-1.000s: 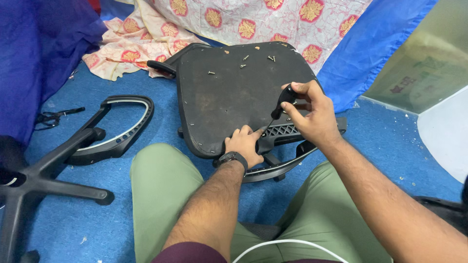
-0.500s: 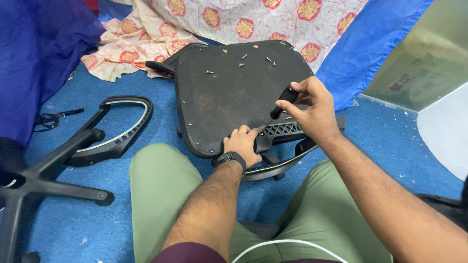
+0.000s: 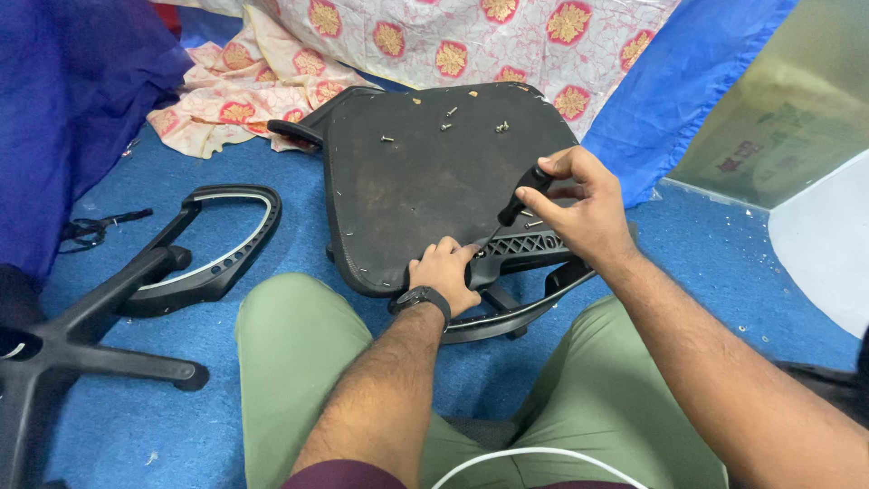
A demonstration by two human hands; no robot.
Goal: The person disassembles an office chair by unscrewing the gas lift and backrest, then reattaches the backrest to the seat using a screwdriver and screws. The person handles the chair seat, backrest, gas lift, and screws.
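- Currently your right hand (image 3: 579, 213) is closed around the black handle of a screwdriver (image 3: 518, 201), with the shaft angled down and left toward the near edge of the seat.
- Screwdriver tip sits at the black slotted plastic bracket (image 3: 529, 246) that lies on the seat's underside; exact contact point is hidden by your left fingers.
- Your left hand (image 3: 445, 272), a black watch (image 3: 421, 299) on its wrist, presses down on the seat's near edge beside the bracket, fingers curled at the tip of the tool. Can't tell whether it pinches a screw or just braces.
- Upturned black chair seat (image 3: 425, 181) lies on the blue floor covering (image 3: 272, 136), right in front of your knees, its bottom face up.
- Several loose screws (image 3: 450, 111) rest near the far edge of the seat, well apart from both hands.
- Curved black armrest (image 3: 213, 263) lies on the floor to the left of the seat, apart from it.
- Black star-shaped chair base (image 3: 81, 335) sits at far left, one leg crossing over the armrest's near end.
- Floral cloth (image 3: 262, 81) is bunched behind the seat.
- A second armrest loop (image 3: 525, 312) shows under the seat's near right corner.
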